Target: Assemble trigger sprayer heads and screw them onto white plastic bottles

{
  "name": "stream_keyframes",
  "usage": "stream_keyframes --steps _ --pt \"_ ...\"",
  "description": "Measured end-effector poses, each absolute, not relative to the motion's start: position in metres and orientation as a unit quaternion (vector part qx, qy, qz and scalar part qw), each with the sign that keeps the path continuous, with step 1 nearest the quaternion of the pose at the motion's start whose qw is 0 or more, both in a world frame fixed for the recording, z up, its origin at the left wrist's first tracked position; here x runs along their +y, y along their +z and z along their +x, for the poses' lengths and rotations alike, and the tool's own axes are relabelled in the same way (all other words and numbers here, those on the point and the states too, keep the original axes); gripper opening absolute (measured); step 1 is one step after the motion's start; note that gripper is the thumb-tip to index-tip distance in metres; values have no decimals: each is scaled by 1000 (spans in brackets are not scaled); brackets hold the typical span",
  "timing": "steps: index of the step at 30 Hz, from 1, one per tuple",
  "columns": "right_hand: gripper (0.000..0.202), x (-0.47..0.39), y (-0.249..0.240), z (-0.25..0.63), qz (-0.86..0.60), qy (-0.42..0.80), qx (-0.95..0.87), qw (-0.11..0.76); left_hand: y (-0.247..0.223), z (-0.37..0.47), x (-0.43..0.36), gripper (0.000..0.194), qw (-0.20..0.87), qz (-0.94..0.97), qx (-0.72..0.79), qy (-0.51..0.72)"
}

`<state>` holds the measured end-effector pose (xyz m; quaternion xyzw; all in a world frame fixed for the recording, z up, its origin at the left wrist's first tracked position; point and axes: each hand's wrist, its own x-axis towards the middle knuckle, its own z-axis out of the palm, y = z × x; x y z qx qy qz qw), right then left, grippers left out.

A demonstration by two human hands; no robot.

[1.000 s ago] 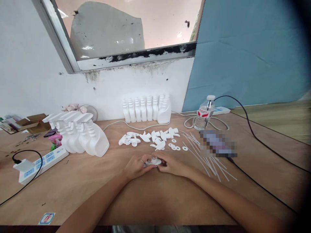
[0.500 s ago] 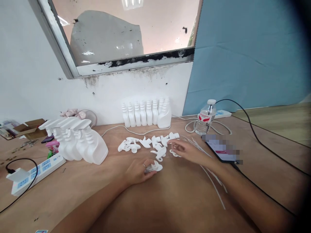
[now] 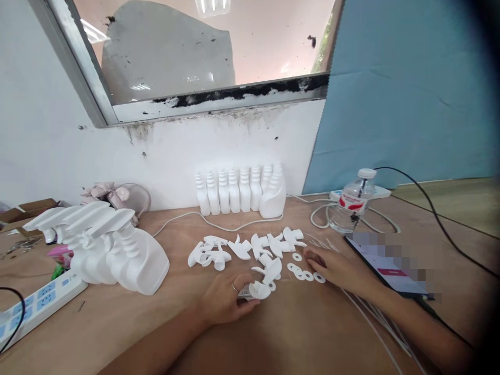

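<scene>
My left hand (image 3: 226, 300), with a ring on one finger, is closed around a white plastic spray head (image 3: 260, 290) just above the tabletop. My right hand (image 3: 332, 266) is half curled at the tabletop, fingers apart, with nothing visible in it. Several flat white washers (image 3: 307, 276) lie beside its fingertips. Thin clear tubes (image 3: 365, 307) run beneath that hand and forearm. Between and beyond the hands are white trigger pieces (image 3: 239, 247), some touching each other. One trigger piece (image 3: 271, 268) lies close to my left fingertips.
Upright white bottles (image 3: 233, 192) line the wall. Bottles with spray heads (image 3: 146, 260) stand at left, beside a power strip (image 3: 47, 299). A water bottle (image 3: 351, 203), a phone (image 3: 386, 260) and a white cable (image 3: 230, 229) are at the back and right.
My right hand has moved right, away from the trigger pieces, and more washers show on the table. My left hand still holds the spray head. The view has shifted slightly.
</scene>
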<state>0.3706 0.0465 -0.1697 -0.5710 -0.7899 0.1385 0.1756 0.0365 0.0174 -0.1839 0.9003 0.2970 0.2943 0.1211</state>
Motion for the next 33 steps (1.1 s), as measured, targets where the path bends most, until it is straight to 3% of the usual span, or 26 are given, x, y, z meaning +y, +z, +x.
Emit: stream_keyframes --steps 5,11,15,20,25,27,30,33 --pt "49 48 -174 385 -594 107 -764 228 -178 36 21 34 202 887 317 268" --pt "38 46 -175 389 -579 134 -783 186 -174 37 24 31 243 879 325 249" --pt "36 49 -177 388 -594 151 -762 208 -172 36 24 31 254 874 342 235" --pt "38 45 -158 383 -605 282 -683 298 -169 36 21 35 249 877 342 229" --pt "45 35 -151 370 -510 475 -514 500 -170 37 16 33 240 873 354 234" --pt "45 29 -155 358 -485 491 -493 529 -172 38 15 34 234 873 357 234" --pt "38 14 -160 330 -496 464 -551 485 -174 42 13 38 219 880 345 242" --pt "41 -5 -160 299 -498 440 -641 385 -178 47 10 37 202 891 317 255"
